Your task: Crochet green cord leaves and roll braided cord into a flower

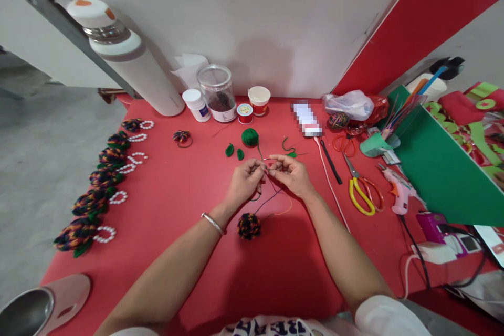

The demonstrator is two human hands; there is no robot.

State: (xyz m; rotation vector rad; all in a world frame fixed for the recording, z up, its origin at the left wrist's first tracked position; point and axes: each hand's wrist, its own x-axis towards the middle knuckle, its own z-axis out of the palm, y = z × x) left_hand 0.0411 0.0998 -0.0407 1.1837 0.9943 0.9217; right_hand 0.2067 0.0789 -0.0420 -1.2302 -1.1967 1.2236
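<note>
My left hand [247, 178] is closed, its thumb and fingertips pinching green yarn [259, 150] above the red table. Close beside it, my right hand [291, 174] is closed too, its fingertips pinching at the same spot; dark and orange strands trail below them. A thin metal tip, perhaps a hook or needle, shows by the right index finger; the rest is partly hidden. The green yarn runs up to a green ball [250, 137]. Two small green leaf pieces [229, 150] lie left of it. Nearer me sits a multicoloured yarn ball [249, 226], strands leading toward my hands.
Several multicoloured yarn pieces with bead loops [103, 178] line the left edge. A tall white flask [137, 63], clear jar [217, 97] and paper cup [259, 101] stand behind. Rightward lie a phone [307, 118], scissors [356, 184], a glue gun [399, 191] and cables.
</note>
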